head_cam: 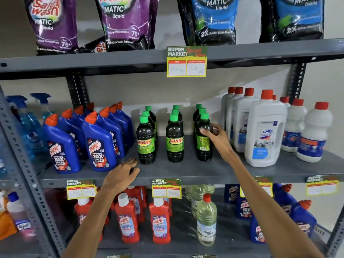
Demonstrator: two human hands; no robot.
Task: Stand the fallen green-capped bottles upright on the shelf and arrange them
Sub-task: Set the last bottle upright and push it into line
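All the green-capped bottles [174,135] are standing up now, while the right hand [216,135] is gripping the front right bottle [203,140] and the left hand [122,175] is resting empty on the shelf [186,170].

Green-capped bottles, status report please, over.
Right hand gripping front bottle of the right row. Left hand flat on shelf edge, empty. All green-capped bottles upright, three rows. Nothing in the way.

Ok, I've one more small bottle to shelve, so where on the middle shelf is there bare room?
Bare grey shelf runs along the front edge, before the three rows of dark green-capped bottles. Narrow lanes lie between those rows; the right hand grips the right row's front bottle. The blue red-capped bottles and white red-capped jugs are crowded.
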